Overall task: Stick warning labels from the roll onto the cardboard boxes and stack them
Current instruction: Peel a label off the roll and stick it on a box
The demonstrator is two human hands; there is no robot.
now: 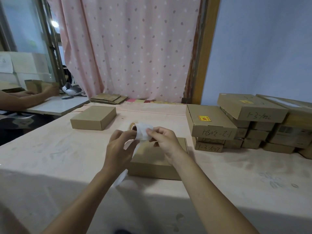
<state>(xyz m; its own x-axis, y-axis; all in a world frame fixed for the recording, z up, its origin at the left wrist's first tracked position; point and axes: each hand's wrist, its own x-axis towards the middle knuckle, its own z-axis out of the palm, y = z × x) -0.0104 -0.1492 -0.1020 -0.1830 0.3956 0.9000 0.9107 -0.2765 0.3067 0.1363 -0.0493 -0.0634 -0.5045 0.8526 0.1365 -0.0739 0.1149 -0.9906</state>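
**Label being worked off the roll; two boxes left to label**

- Table (67, 157), under a pink cloth, carries everything; both hands work above its middle.
- Stack of cardboard boxes (253, 132): well to the right of the right hand, several layers deep. Stacking looks well advanced.
- Top near box (211, 122) of that stack: shows a yellow-and-red warning label (204, 118) on its lid. Labels on the lower boxes are hidden or too small to tell.
- Closed box (152, 159): directly beneath both hands. No label shows on the part of the lid I can see. Probably the next to be labelled.
- Plain box (93, 117): beyond and left of the left hand, bare lid, apart from the stack.
- Left hand (118, 147): fingers curled, gripping the white backing strip (143, 132) just beside the label roll (133, 126).
- Right hand (163, 141): thumb and forefinger pinch the same strip at its upper edge, close to the left hand.
- The strip's tail hangs below the left wrist.
- Cannot tell whether a label has lifted free.

Left to do, by my reckoning: peel, stick and stack, for these two boxes at least.
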